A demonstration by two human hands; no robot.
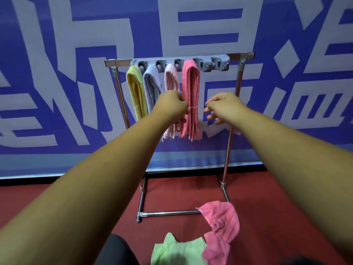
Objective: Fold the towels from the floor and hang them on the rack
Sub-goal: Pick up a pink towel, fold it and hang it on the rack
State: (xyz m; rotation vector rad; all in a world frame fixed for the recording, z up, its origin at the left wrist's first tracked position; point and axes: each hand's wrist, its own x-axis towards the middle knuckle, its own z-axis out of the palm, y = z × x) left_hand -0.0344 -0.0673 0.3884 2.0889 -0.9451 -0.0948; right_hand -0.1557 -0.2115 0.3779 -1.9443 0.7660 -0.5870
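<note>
Left hand (172, 106) pinched folded coral-pink terry towel (191, 83) | right hand (223, 106) spread, clear of it | risk — a tug could have slid it off chrome rack (243, 55)

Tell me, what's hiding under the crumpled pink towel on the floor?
The rack's shiny metal base bar runs under the crumpled pink towel; its right end is covered.

Six towels, one rack (172, 213), two hands.
Four folded towels hang on the rack: one yellow towel (136, 92), one pale blue towel (151, 83), one light pink towel (171, 79) and one deep pink towel (191, 83). Two lie crumpled on the floor: one bright pink towel (221, 226) and one green towel (177, 251). One left hand (172, 106), one right hand (222, 107).
</note>
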